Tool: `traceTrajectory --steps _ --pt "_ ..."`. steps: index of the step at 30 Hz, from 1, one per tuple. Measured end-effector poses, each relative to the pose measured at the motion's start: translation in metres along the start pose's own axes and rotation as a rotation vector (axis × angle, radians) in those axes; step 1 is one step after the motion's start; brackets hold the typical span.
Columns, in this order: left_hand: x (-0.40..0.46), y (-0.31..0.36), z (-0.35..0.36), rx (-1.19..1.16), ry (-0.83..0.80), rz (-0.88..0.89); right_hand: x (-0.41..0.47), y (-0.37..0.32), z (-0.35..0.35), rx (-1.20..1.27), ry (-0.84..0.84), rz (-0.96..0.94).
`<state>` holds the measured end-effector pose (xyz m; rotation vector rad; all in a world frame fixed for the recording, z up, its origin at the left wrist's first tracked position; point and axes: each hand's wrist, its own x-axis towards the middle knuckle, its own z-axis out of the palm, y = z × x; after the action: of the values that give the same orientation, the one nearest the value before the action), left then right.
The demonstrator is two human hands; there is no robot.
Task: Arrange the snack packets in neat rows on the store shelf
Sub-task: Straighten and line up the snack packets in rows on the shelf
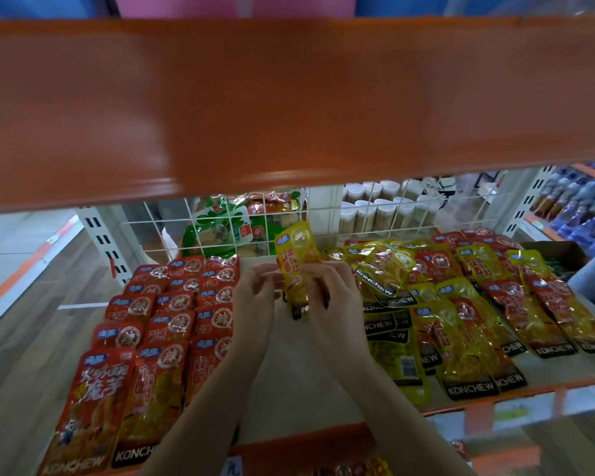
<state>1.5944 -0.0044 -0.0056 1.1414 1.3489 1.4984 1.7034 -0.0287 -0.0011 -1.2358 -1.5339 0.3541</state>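
Both hands meet over the bare middle strip of the shelf (pixel 289 365) and grip one yellow packet (pixel 298 269), which stands upright between them. The left hand (pixel 255 293) pinches its left edge with curled fingers, and the right hand (pixel 334 297) closes on its right edge lower down. The packet's top rises above the fingers; its dark bottom end hangs just below them.

Left of the yellow packet, the red packets (pixel 172 321) lie in three neat overlapping rows that run from the shelf's front edge toward the back. Right of it, a loose pile of yellow and red packets (pixel 461 304) sprawls at mixed angles, several overlapping, most marked KONCHEW.

Behind the yellow packet stands a white wire grid (pixel 323 218) along the back of the shelf, and through it show green bags (pixel 220 228) and, further right, white cylindrical containers (pixel 375 211). Above the yellow packet, a blurred orange upper shelf board (pixel 289 97) fills the upper half of the view and hides whatever lies further back. Far right of the packet, a neighbouring rack holds blue goods (pixel 577 207).
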Motion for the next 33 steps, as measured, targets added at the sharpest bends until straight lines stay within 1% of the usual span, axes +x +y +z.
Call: traceTrajectory --steps 2,5,10,12,16,19,23,28,31,33 --pt "0.002 -0.003 0.000 0.130 0.006 0.025 0.004 -0.007 -0.012 0.016 0.072 0.001" --pt "0.003 -0.006 0.000 0.266 0.000 0.054 0.014 -0.012 -0.040 0.002 0.163 0.018" --pt "0.003 -0.014 0.005 0.467 -0.077 0.087 0.028 0.009 -0.084 -0.087 0.218 0.160" --pt "0.008 -0.019 0.009 0.528 -0.118 0.047 0.032 0.024 -0.091 -0.128 0.179 0.231" --pt "0.019 -0.024 0.018 0.652 -0.173 -0.036 0.034 0.044 -0.089 -0.172 0.042 0.260" --pt "0.019 -0.018 0.024 0.763 -0.157 -0.037 0.029 0.045 -0.084 -0.243 0.062 0.250" --pt "0.014 -0.015 0.029 0.707 -0.157 -0.032 0.018 0.055 -0.077 -0.323 0.120 0.210" --pt "0.006 -0.015 0.030 0.587 -0.068 0.087 0.013 0.066 -0.076 -0.300 0.224 0.197" --pt "0.007 -0.017 0.032 0.494 -0.033 0.130 0.012 0.064 -0.076 -0.280 0.293 0.080" --pt "0.008 -0.016 0.033 0.455 -0.039 0.140 0.011 0.064 -0.077 -0.288 0.336 0.015"
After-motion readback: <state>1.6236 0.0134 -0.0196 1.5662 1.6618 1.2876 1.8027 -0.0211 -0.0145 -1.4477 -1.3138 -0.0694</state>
